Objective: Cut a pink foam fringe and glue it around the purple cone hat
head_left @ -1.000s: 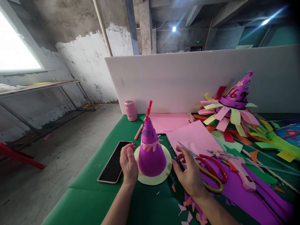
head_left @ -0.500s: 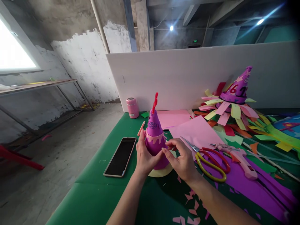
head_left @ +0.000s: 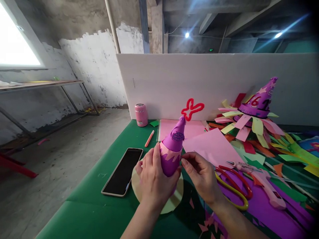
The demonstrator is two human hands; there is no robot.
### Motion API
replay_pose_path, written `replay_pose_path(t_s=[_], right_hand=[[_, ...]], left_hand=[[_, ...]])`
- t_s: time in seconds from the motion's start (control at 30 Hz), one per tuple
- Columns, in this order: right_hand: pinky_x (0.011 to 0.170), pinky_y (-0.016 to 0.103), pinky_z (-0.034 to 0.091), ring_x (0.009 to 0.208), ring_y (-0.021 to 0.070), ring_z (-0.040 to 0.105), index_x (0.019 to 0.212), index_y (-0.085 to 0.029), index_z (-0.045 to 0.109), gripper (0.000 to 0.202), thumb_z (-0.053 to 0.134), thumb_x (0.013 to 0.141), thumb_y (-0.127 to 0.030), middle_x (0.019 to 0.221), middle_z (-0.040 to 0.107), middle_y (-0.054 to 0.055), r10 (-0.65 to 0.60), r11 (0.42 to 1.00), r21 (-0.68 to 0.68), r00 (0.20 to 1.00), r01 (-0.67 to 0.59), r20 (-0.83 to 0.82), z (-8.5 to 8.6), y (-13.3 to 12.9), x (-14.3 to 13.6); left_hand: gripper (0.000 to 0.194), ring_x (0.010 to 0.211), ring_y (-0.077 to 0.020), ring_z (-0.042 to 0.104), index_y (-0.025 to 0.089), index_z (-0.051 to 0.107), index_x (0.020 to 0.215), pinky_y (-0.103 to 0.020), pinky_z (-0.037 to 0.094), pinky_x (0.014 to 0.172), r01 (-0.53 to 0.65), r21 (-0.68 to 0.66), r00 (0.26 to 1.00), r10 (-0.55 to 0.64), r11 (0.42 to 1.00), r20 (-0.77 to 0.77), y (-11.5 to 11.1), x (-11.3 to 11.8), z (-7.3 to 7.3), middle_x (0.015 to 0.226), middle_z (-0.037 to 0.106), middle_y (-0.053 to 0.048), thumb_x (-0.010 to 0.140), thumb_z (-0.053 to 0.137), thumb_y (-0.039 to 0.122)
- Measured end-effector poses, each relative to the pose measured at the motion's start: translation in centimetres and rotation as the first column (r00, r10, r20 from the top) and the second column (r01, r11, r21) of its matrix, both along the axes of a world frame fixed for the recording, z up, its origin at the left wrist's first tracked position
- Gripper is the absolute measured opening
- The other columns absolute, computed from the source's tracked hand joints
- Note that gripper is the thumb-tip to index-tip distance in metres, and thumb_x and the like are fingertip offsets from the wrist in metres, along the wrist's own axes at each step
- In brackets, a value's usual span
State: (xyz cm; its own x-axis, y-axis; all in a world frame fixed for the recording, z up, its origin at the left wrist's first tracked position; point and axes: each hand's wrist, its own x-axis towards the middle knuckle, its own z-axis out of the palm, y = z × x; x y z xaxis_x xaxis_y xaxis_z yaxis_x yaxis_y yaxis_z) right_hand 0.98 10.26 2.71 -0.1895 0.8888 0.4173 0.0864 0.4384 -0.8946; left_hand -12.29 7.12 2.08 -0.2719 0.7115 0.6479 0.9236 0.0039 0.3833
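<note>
A purple paper cone hat (head_left: 171,162) tilts to the right above a pale yellow paper disc (head_left: 175,199). A pink jagged strip (head_left: 167,153) runs round its middle, and a red fuzzy wire shape (head_left: 190,109) stands at its tip. My left hand (head_left: 156,176) is wrapped round the cone's left and lower side. My right hand (head_left: 199,174) pinches at the cone's right edge, by the end of the pink strip; what lies between thumb and forefinger is too small to make out.
Left of the hands lie a phone (head_left: 122,172) and an orange pen (head_left: 149,138). Behind stands a pink bottle (head_left: 141,115). To the right are scissors (head_left: 233,189), a pink glue gun (head_left: 264,182), paper sheets and scraps, and a finished-looking purple hat (head_left: 259,99) with paper strips.
The cone has turned and tipped right, so the red wire shape now shows its loops. My left hand has shifted round to cover more of its front. More of the yellow disc shows.
</note>
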Motion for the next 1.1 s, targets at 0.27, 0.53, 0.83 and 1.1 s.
replay_pose_path(t_s=[0.27,0.53,0.83,1.1], right_hand=[[0.06,0.024,0.047,0.066,0.0143,0.058,0.08,-0.02,0.062,0.015,0.062,0.081,-0.035,0.072,0.064,0.001,0.037,0.991,-0.123,0.996,-0.047,-0.08,-0.3,0.6,0.3],[0.06,0.022,0.045,0.064,0.0122,0.056,0.077,-0.021,0.064,0.012,0.06,0.082,-0.031,0.069,0.063,-0.001,0.026,0.997,-0.069,0.999,-0.027,-0.026,0.5,0.5,0.4],[0.06,0.025,0.046,0.065,0.0154,0.058,0.076,-0.019,0.065,0.015,0.058,0.081,-0.032,0.069,0.064,0.002,0.043,0.996,-0.078,0.999,-0.043,0.006,1.1,0.5,0.7],[0.057,0.023,0.044,0.061,0.0133,0.055,0.075,-0.019,0.062,0.013,0.054,0.083,-0.027,0.067,0.061,0.0,0.015,1.0,-0.02,0.996,-0.013,0.083,1.6,0.3,0.6]], left_hand=[[0.084,0.102,-0.0353,0.057,0.021,0.027,0.137,-0.049,0.036,0.083,-0.026,0.009,0.993,0.027,1.0,-0.117,-0.1,0.1,0.0,0.116,0.058,-0.018,0.065,0.065,0.044],[0.083,0.1,-0.0355,0.057,0.02,0.03,0.135,-0.048,0.037,0.081,-0.043,-0.003,0.991,0.042,0.999,-0.129,-0.3,0.2,0.2,0.117,0.058,-0.017,0.064,0.066,0.044],[0.084,0.1,-0.0351,0.057,0.025,0.028,0.136,-0.048,0.035,0.081,-0.034,0.032,0.993,0.038,0.999,-0.114,-0.2,0.3,0.3,0.116,0.059,-0.016,0.065,0.065,0.047],[0.081,0.099,-0.0362,0.059,0.022,0.031,0.134,-0.05,0.037,0.081,-0.052,0.039,0.993,0.056,0.998,-0.102,-0.1,0.4,0.3,0.115,0.06,-0.018,0.065,0.065,0.046]])
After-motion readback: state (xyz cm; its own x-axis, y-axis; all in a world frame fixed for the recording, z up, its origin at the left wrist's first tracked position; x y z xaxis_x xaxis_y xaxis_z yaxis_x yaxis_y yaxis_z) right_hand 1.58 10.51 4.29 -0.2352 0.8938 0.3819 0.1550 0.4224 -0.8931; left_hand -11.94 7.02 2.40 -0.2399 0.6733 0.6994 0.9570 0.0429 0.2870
